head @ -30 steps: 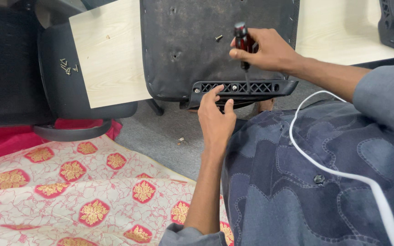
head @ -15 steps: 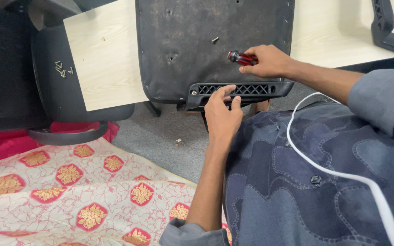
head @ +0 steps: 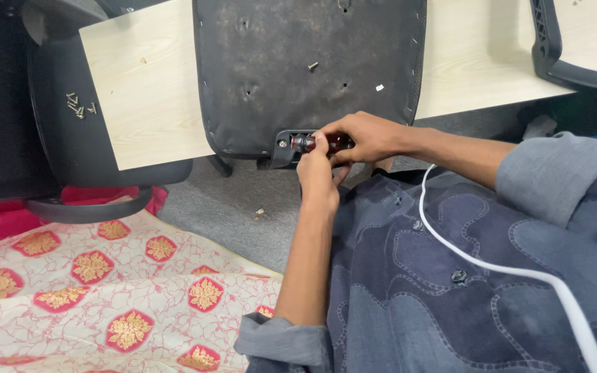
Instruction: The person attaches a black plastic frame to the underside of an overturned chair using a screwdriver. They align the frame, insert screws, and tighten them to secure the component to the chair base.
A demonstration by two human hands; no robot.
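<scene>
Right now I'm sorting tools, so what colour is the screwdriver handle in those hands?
Dark red with a black band, best seen in the head view: screwdriver handle.

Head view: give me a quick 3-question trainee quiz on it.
1. True or false: the right hand holds the screwdriver level, tip at the bracket on the seat pad's near edge.
2. Where do the loose screws lie? A) on the patterned cloth B) on the black chair, left of the board C) on the person's lap
3. Fill in: the left hand touches the ____.

Key: 1 true; 2 B; 3 screwdriver
</scene>
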